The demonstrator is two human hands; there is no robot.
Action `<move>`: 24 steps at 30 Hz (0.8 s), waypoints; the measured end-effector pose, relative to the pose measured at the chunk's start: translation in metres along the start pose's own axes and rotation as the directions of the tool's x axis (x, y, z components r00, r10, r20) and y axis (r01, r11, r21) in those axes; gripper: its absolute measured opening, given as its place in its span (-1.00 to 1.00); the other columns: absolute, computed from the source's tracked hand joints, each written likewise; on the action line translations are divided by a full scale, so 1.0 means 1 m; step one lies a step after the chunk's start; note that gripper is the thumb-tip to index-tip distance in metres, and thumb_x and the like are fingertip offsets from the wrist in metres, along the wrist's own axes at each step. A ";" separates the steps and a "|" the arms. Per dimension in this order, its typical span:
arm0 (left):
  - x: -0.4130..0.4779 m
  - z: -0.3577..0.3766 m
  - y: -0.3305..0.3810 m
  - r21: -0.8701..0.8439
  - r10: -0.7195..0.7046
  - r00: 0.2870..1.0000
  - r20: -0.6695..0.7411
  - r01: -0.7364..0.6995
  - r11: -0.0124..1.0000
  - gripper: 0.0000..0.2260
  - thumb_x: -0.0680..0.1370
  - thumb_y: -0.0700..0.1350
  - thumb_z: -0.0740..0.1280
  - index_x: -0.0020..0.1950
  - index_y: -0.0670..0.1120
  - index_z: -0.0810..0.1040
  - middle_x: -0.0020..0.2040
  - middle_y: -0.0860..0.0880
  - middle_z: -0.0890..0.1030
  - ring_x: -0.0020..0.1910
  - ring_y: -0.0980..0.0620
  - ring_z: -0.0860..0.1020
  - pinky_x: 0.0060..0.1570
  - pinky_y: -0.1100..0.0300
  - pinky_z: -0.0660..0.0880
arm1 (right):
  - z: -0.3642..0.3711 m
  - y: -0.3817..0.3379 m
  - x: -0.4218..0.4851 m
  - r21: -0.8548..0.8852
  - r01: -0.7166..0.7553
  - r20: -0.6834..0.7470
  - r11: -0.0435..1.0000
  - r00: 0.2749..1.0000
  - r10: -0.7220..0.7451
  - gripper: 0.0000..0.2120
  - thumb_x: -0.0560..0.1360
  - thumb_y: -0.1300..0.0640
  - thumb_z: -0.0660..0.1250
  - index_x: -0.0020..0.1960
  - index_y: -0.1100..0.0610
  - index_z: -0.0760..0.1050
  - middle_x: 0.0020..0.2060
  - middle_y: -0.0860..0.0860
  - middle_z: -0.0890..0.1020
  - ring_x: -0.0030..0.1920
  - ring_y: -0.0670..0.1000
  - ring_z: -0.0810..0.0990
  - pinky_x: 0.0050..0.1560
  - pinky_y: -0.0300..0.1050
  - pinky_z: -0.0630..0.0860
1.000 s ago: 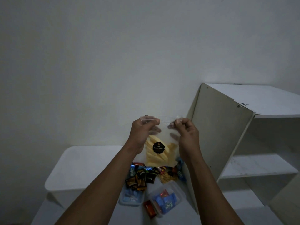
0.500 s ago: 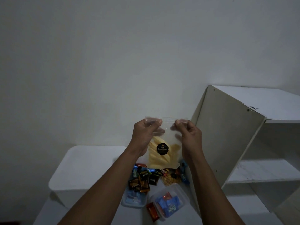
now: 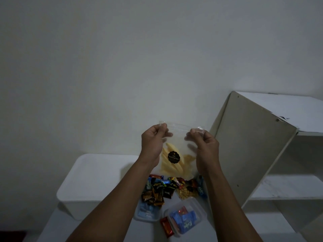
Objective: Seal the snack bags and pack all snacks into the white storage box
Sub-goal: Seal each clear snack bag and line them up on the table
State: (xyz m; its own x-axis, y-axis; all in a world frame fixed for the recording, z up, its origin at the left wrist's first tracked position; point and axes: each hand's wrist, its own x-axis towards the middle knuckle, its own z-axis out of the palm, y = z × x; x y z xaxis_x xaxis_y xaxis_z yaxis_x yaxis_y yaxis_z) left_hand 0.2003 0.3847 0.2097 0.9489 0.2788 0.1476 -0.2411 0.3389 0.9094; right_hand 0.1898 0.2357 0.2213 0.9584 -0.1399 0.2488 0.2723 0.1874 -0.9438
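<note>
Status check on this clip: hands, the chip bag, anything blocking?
Left hand and right hand each grip a top corner of the clear chip bag, held up. White storage box lidded, snacks unpacked. Nothing blocking.

A clear bag [image 3: 176, 151] of yellow chips is hanging upright above loose snacks [image 3: 167, 187]; the white box [image 3: 90, 179] is sitting left.
</note>
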 end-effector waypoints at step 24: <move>-0.011 0.012 -0.001 0.165 -0.026 0.959 0.281 -0.022 0.986 -0.96 0.53 -0.16 0.43 -0.09 -0.10 0.67 -0.18 -0.06 0.69 -0.16 -0.01 0.63 -0.02 0.03 0.56 | -0.019 0.008 0.004 -0.136 0.053 0.056 0.989 0.997 -0.046 -0.88 0.44 0.19 0.50 -0.04 0.20 0.71 -0.12 0.06 0.74 0.00 0.03 0.70 0.06 -0.07 0.58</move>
State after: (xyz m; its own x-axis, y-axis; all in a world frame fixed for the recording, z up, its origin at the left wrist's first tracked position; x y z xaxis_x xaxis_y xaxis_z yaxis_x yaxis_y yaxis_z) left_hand 0.1927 0.3707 0.2117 0.9737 0.0059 0.2276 -0.2249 0.1804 0.9575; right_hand 0.1943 0.2184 0.2104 0.9481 -0.0935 0.3039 0.3091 0.0460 -0.9499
